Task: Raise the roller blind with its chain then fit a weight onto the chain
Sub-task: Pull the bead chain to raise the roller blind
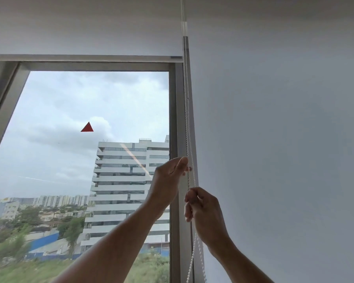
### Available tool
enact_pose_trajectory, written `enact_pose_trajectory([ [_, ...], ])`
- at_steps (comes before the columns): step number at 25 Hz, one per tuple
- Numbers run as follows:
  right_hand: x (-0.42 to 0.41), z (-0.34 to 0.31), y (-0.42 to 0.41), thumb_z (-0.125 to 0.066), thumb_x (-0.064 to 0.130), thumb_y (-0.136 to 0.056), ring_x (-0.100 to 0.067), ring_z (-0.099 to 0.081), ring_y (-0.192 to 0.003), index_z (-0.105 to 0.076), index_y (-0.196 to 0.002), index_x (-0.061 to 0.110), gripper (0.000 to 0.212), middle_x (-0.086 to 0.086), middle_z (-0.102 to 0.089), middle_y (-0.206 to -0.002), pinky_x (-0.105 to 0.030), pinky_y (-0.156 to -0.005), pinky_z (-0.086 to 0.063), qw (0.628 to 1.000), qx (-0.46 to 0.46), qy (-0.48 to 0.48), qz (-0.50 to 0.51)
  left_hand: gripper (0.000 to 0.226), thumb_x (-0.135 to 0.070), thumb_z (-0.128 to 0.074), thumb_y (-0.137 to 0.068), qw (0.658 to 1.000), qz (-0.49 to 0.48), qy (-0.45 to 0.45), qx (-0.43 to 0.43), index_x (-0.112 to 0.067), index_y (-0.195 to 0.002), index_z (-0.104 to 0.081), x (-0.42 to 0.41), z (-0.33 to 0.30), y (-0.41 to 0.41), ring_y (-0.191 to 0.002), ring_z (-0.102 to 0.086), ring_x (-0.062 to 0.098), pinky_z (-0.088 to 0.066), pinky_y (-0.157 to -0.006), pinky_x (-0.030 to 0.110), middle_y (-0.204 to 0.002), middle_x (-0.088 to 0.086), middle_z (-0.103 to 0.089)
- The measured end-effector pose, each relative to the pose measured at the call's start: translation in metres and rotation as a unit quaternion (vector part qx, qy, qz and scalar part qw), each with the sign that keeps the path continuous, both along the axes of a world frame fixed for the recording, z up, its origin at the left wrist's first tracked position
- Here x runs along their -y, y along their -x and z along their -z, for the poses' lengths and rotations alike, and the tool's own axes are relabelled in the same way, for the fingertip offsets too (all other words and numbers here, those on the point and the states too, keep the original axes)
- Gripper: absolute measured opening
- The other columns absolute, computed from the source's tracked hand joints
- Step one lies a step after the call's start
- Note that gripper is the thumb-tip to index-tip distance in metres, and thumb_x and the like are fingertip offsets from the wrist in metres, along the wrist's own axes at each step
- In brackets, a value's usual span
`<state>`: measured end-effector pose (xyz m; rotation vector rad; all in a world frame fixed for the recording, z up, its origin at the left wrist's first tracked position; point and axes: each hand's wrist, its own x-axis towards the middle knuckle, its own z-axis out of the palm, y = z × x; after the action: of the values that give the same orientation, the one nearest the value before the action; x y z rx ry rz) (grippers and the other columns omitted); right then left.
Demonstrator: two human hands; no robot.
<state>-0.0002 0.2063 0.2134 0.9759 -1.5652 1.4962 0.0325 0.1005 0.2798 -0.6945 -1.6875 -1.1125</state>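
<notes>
A white roller blind (86, 27) hangs high over the window, its bottom bar (80, 57) near the top of the glass. The white bead chain (186, 119) runs down along the right window frame in two strands. My left hand (170, 172) pinches one strand at about mid-height. My right hand (202, 209) is lower and to the right, closed around the other strand, and the chain loops on below it toward the frame's bottom edge. No weight is in view.
A second white blind (274, 139) covers the whole right side. The grey window frame post (177, 119) stands just left of the chain. A red triangle sticker (87, 127) sits on the glass; buildings lie outside.
</notes>
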Motion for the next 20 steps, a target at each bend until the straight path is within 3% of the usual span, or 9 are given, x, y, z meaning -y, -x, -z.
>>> enact_pose_trajectory([
  [3, 0.0, 0.017, 0.006, -0.047, 0.011, -0.102, -0.01, -0.054, -0.045, -0.058, -0.067, 0.019, 0.037, -0.004, -0.062, -0.051, -0.022, -0.049, -0.047, 1.0, 0.019, -0.011, -0.006, 0.013, -0.032, -0.063, -0.091, 0.999, 0.025, -0.037, 0.004, -0.031, -0.08, -0.071, -0.01, -0.013, 0.004, -0.061, -0.064, -0.004, -0.048, -0.061, 0.016, -0.074, -0.004, -0.074],
  [6, -0.008, 0.015, 0.011, -0.049, 0.011, -0.101, -0.011, -0.061, -0.048, -0.061, -0.07, 0.019, 0.034, -0.006, -0.069, -0.056, -0.021, -0.054, -0.051, 0.999, 0.011, -0.042, -0.02, 0.017, -0.015, -0.072, -0.087, 0.997, 0.027, -0.07, 0.034, -0.022, -0.071, -0.073, -0.01, -0.014, 0.011, -0.053, -0.06, -0.007, -0.045, -0.061, 0.015, -0.064, -0.007, -0.072],
  [8, -0.017, 0.009, 0.012, -0.051, 0.023, -0.101, -0.014, -0.068, -0.057, -0.068, -0.074, 0.02, 0.033, -0.008, -0.073, -0.064, -0.021, -0.061, -0.053, 0.997, 0.005, -0.059, -0.051, 0.016, -0.013, -0.073, -0.085, 0.996, 0.03, -0.073, 0.031, -0.021, -0.071, -0.072, -0.008, -0.015, 0.01, -0.056, -0.063, -0.006, -0.046, -0.061, 0.012, -0.066, -0.007, -0.072],
  [10, -0.026, 0.0, 0.013, -0.041, 0.046, -0.099, -0.016, -0.074, -0.067, -0.074, -0.081, 0.02, 0.045, -0.005, -0.077, -0.072, -0.021, -0.068, -0.055, 0.997, 0.006, -0.042, -0.066, 0.015, -0.011, -0.072, -0.086, 0.997, 0.033, -0.061, 0.02, -0.02, -0.073, -0.072, -0.007, -0.015, 0.008, -0.06, -0.066, -0.004, -0.049, -0.061, 0.01, -0.069, -0.006, -0.072],
  [12, -0.032, -0.015, 0.014, -0.03, 0.056, -0.098, -0.018, -0.075, -0.071, -0.075, -0.087, 0.022, 0.057, -0.004, -0.078, -0.075, -0.028, -0.073, -0.056, 0.998, 0.019, 0.006, -0.062, 0.015, -0.011, -0.071, -0.087, 1.0, 0.019, -0.024, 0.008, -0.02, -0.075, -0.071, -0.007, -0.009, 0.006, -0.063, -0.067, -0.002, -0.052, -0.062, 0.01, -0.069, -0.006, -0.072],
  [16, -0.03, -0.059, 0.008, -0.035, 0.059, -0.093, -0.008, -0.072, -0.066, -0.071, -0.09, 0.022, 0.052, 0.001, -0.076, -0.071, -0.028, -0.071, -0.054, 0.999, 0.013, 0.03, 0.012, 0.01, -0.026, -0.074, -0.082, 0.999, 0.035, 0.009, 0.012, -0.019, -0.077, -0.071, -0.004, 0.017, 0.012, -0.062, -0.067, 0.0, -0.052, -0.062, 0.013, -0.065, -0.008, -0.072],
  [20, -0.017, -0.096, -0.005, -0.044, 0.046, -0.101, -0.007, -0.069, -0.063, -0.068, -0.087, 0.02, 0.038, 0.002, -0.075, -0.074, -0.027, -0.067, -0.05, 0.999, 0.031, 0.005, 0.017, 0.018, -0.014, -0.075, -0.084, 0.996, 0.076, 0.001, 0.041, -0.023, -0.07, -0.069, -0.001, 0.039, 0.018, -0.061, -0.065, 0.002, -0.049, -0.063, 0.014, -0.063, -0.006, -0.072],
])
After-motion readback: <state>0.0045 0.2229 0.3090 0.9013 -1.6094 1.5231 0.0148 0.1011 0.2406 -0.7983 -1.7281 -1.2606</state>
